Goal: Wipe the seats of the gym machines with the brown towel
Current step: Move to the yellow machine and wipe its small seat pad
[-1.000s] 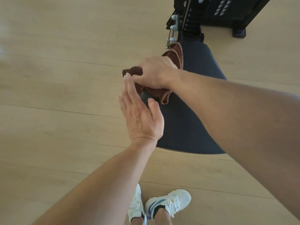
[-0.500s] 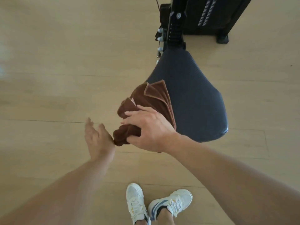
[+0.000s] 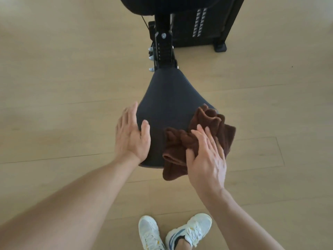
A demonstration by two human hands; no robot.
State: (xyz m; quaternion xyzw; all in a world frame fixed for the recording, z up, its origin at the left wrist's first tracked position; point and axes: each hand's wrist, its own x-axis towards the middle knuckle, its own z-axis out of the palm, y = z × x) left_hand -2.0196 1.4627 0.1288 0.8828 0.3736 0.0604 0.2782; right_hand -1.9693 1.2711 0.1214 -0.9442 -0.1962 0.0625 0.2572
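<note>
A dark ribbed seat (image 3: 169, 98) of a gym machine widens toward me in the middle of the view. The brown towel (image 3: 182, 147) lies crumpled over its near right part and hangs over the front edge. My right hand (image 3: 207, 157) presses flat on the towel with fingers spread. My left hand (image 3: 131, 136) rests open against the seat's left edge, thumb on top, holding nothing.
The black post with adjustment holes (image 3: 163, 49) and the machine's weight stack housing (image 3: 201, 22) stand beyond the seat. A dark pad (image 3: 162, 4) shows at the top. Light wood floor (image 3: 63, 78) surrounds the seat. My white shoes (image 3: 173, 233) are at the bottom.
The towel went from the seat's left side to its near right part. My right hand opened from a pinch to a flat press. My left hand came up onto the seat's left edge.
</note>
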